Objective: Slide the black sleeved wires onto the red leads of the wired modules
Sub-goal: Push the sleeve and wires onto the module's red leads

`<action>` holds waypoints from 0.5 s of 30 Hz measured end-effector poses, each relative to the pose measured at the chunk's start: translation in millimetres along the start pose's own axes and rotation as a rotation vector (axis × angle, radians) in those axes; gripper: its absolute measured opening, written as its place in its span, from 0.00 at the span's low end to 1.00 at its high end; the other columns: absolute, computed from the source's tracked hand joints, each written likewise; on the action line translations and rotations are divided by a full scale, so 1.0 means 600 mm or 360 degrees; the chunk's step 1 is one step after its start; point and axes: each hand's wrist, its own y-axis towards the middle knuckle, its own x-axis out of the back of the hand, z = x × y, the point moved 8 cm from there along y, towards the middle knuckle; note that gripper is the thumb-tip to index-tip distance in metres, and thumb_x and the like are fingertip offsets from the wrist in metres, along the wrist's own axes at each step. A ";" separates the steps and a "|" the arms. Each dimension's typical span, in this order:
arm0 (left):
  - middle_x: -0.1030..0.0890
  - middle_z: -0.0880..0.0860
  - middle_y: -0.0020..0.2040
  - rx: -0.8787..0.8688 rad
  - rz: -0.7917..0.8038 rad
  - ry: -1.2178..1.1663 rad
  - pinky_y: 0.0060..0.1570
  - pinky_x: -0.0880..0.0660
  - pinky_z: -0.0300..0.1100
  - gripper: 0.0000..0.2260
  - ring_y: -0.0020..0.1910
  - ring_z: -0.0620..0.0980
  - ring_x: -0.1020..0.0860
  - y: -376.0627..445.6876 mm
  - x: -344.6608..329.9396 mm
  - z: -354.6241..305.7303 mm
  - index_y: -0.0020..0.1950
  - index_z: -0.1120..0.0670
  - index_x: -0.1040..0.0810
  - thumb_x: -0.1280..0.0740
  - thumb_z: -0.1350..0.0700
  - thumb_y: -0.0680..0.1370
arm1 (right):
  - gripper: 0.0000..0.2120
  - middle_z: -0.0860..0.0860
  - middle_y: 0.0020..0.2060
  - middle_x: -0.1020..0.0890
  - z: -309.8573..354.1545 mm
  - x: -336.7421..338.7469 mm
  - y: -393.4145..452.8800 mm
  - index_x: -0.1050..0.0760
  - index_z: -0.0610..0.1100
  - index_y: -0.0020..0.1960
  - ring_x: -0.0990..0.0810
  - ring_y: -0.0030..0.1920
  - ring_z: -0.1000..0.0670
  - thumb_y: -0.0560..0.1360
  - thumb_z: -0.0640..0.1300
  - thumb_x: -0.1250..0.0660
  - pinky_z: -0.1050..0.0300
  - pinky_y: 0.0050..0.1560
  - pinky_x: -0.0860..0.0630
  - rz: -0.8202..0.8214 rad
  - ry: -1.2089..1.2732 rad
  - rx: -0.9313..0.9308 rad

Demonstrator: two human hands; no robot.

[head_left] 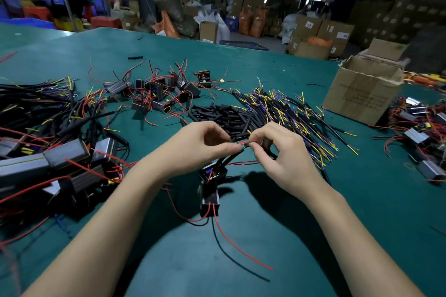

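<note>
The left hand (193, 144) pinches a red lead (242, 144). The right hand (277, 149) pinches a black sleeved wire (269, 152) meeting it. A black module (209, 194) lies near.

A smooth, matt green mat (362, 200) covers the worktop, bearing glossy red plastic-coated leads (231, 243), matt black sleeving tubes (224, 116), dull grey metal-cased modules (65, 154) and a creased brown cardboard box (362, 94).
</note>
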 end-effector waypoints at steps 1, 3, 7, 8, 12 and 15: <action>0.17 0.47 0.41 0.0024 0.0026 0.0016 0.47 0.26 0.37 0.08 0.41 0.44 0.20 0.000 0.005 0.005 0.44 0.51 0.19 0.27 0.48 0.71 | 0.02 0.52 0.38 0.24 -0.002 0.001 0.000 0.24 0.43 0.43 0.27 0.38 0.52 0.74 0.40 0.35 0.52 0.40 0.28 -0.0006 0.0007 -0.0015; 0.16 0.49 0.40 0.0014 0.0070 0.0045 0.48 0.25 0.39 0.02 0.41 0.46 0.20 0.000 0.008 0.006 0.41 0.50 0.19 0.27 0.53 0.72 | 0.02 0.52 0.38 0.24 -0.005 0.002 -0.001 0.24 0.44 0.43 0.27 0.38 0.53 0.74 0.40 0.35 0.52 0.40 0.27 -0.0010 0.0007 -0.0028; 0.16 0.48 0.37 -0.0061 0.0018 0.0068 0.45 0.26 0.36 0.05 0.37 0.43 0.21 0.001 0.006 -0.004 0.38 0.47 0.19 0.27 0.55 0.73 | 0.02 0.54 0.39 0.24 -0.004 0.003 -0.001 0.24 0.46 0.44 0.27 0.38 0.52 0.74 0.42 0.36 0.50 0.39 0.27 0.0014 -0.0033 -0.0038; 0.17 0.47 0.36 -0.0080 0.0011 0.0061 0.43 0.26 0.35 0.04 0.37 0.43 0.21 0.000 0.005 -0.006 0.38 0.47 0.19 0.27 0.55 0.72 | 0.02 0.54 0.40 0.24 -0.003 0.004 -0.001 0.24 0.46 0.44 0.27 0.38 0.52 0.74 0.42 0.36 0.49 0.39 0.26 0.0016 -0.0037 -0.0031; 0.20 0.44 0.32 -0.0157 -0.0065 0.0055 0.37 0.28 0.29 0.04 0.31 0.38 0.24 0.000 0.002 -0.014 0.38 0.48 0.19 0.27 0.55 0.72 | 0.02 0.54 0.40 0.24 0.003 0.006 0.001 0.25 0.46 0.44 0.27 0.38 0.51 0.74 0.42 0.36 0.46 0.39 0.26 0.0030 -0.0071 0.0010; 0.19 0.45 0.33 -0.0215 -0.0155 0.0023 0.39 0.27 0.32 0.04 0.32 0.39 0.24 -0.001 -0.003 -0.023 0.39 0.50 0.20 0.28 0.56 0.73 | 0.02 0.54 0.41 0.25 0.012 0.011 0.003 0.24 0.45 0.45 0.27 0.38 0.50 0.75 0.40 0.35 0.45 0.38 0.26 0.0034 -0.0129 0.0074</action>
